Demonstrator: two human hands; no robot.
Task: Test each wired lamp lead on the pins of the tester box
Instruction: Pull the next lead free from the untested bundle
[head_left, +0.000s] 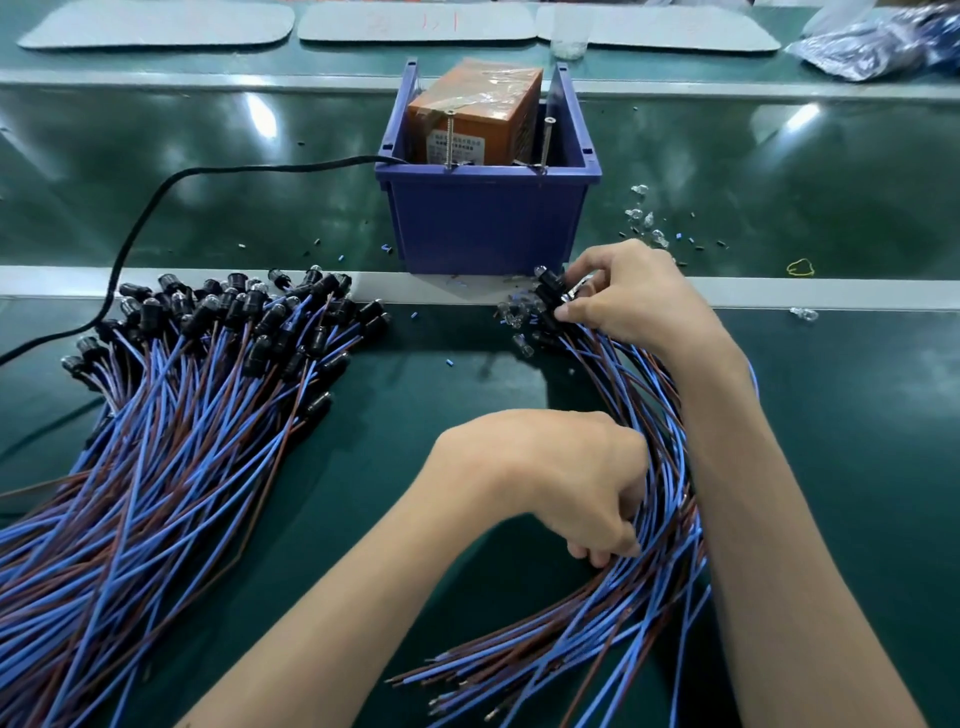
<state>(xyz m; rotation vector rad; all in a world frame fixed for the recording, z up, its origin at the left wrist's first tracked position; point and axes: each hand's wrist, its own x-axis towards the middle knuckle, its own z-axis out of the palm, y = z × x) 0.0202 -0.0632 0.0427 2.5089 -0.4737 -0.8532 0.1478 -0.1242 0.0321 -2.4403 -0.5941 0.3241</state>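
Black power cable (156, 208) snakes in from the left edge over the green mat (415, 415) and runs up into the blue bin (488, 228). Big pile of lamp leads (182, 415) lies on the left of the mat: blue and brown wires fanned out, black lamp holders with clear bulbs bunched at the far end near the grey rail (52, 283).

The bin stands at centre, partly on the rail. Orange tester box (472, 114) sits inside it, wrapped in clear tape. Two upright metal pins (449, 140) stick up at the bin's front edge, one left, one right, with nothing touching them.

Just right of centre, the left hand (566, 478) has its fingers curled round the wires of a smaller bundle of leads (660, 519), about midway along. That bundle curves from bare wire ends near the bottom edge up to lamp heads by the bin's right front corner. The right hand (628, 296) is at those heads, thumb and fingers pinching the black holders. The two hands are apart, both on the same bundle.

Loose clear bulbs (647, 218) and small dark bits are scattered right of the bin. Yellow rubber band (800, 267) lies farther right. Plastic bag (883, 47) sits at the top right corner.
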